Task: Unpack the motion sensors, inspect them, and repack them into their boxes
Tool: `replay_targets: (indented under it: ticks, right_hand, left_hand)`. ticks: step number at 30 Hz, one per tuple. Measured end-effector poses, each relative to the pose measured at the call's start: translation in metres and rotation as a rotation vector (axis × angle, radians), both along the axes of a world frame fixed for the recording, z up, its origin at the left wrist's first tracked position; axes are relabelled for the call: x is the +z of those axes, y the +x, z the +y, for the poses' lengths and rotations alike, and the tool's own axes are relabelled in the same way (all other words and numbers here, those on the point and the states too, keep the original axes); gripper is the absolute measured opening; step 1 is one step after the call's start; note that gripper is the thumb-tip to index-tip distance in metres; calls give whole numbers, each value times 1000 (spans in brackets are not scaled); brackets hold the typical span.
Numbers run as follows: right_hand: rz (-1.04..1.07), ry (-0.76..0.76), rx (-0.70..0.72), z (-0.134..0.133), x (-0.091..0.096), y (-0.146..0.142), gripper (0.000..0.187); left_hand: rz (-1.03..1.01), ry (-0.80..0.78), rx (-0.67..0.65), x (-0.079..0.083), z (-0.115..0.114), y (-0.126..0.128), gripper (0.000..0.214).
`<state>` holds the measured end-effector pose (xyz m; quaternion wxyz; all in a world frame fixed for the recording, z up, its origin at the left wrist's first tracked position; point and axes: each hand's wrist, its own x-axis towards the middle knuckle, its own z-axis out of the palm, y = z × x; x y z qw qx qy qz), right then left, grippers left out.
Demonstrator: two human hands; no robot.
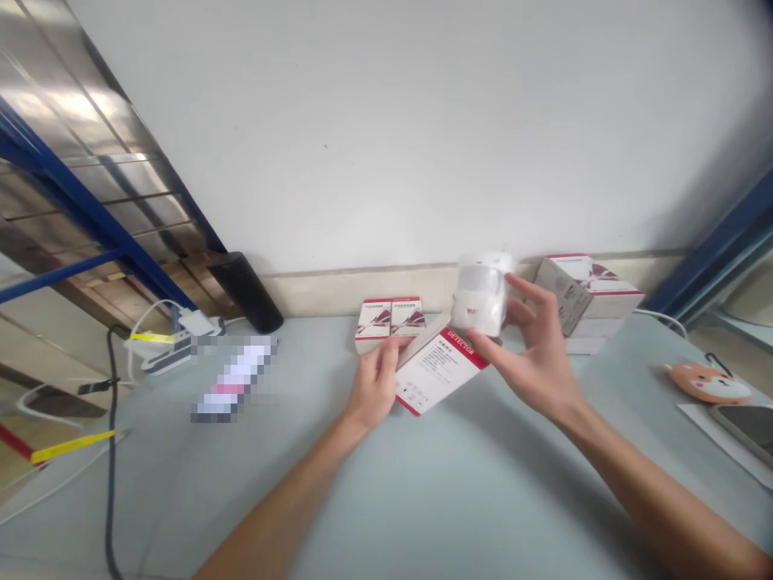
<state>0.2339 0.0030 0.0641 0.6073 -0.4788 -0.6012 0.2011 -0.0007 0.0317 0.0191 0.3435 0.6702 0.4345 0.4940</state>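
Observation:
My left hand (375,385) grips a white and red cardboard box (436,372) printed with the word DETECTOR, tilted above the table. Between the thumb and fingers of my right hand (535,350) is a white plastic detector (480,294) with a small red mark on its front, slightly blurred. It is at the upper end of the box; whether its base is still inside the box I cannot tell. Behind my left hand, two small matching boxes (390,316) stand side by side on the table.
Stacked white and red boxes (589,294) stand at the back right by the wall. On the left are a black cylinder (247,292), a power strip (175,350) with cables and a pixelated item (235,380). An orange animal-face pouch (709,383) and a phone (746,427) lie right.

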Motion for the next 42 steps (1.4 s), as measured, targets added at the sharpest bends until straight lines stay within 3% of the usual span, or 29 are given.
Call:
replay_targets:
  ticks: [4, 8, 10, 13, 17, 23, 29, 38, 40, 42]
  right_hand:
    - [78, -96, 126, 3, -8, 1, 75]
    - [218, -137, 274, 5, -15, 0, 69]
    - [245, -149, 333, 4, -16, -2, 64]
    - [212, -130, 366, 0, -15, -4, 57]
    - [129, -91, 338, -2, -17, -5, 48]
    - [-54, 37, 194, -9, -30, -11, 41]
    - [-248, 288, 314, -27, -22, -30, 40]
    - [-286, 266, 210, -29, -26, -36, 21]
    - [-262, 284, 181, -28, -28, -37, 28]
    - [-211, 310, 130, -28, -29, -38, 47]
  left_hand:
    - [54, 47, -17, -1, -1, 1, 51]
    - [145, 33, -211, 0, -6, -1, 46]
    - [188, 15, -296, -2, -9, -1, 56]
    - [150, 32, -326, -7, -12, 3, 60]
    - [80, 103, -317, -18, -12, 8, 52]
    - [37, 213, -307, -18, -15, 12, 72]
    - [-64, 336, -159, -8, -22, 16, 74]
    - [2, 364, -61, -10, -16, 9, 83]
    - [26, 383, -52, -8, -16, 9, 77]
    - [46, 456, -48, -5, -15, 8, 64]
